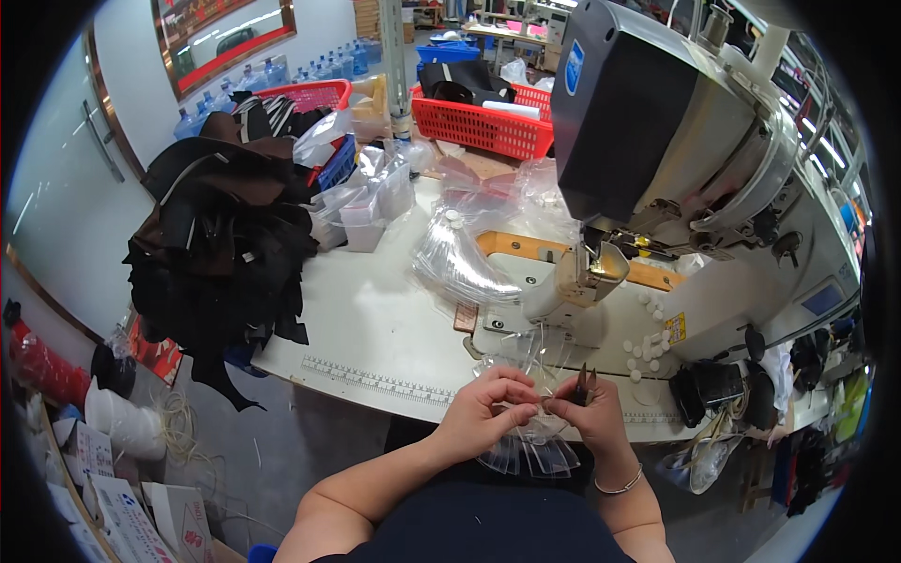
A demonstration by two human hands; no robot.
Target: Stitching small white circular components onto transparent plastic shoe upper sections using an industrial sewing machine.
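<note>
At the front edge of the table, my left hand (490, 410) is closed in a pinch on a fan of transparent plastic pieces (533, 458), which hangs over the edge in front of my body. My right hand (598, 418) meets it fingertip to fingertip at the same plastic. Small dark thread snips (583, 383) are tucked in that right hand, their pointed blades facing up and away. What exactly lies between the fingertips is too small to make out. Just beyond my hands stands the sewing machine's post bed (574, 281), beside a larger curved stack of transparent plastic pieces (460, 258).
A heap of black and brown material (221, 235) fills the table's left end. Small white discs (646, 349) lie scattered at right under the machine head (648, 122). A ruler strip (375, 383) runs along the front edge. Red baskets (483, 124) stand behind.
</note>
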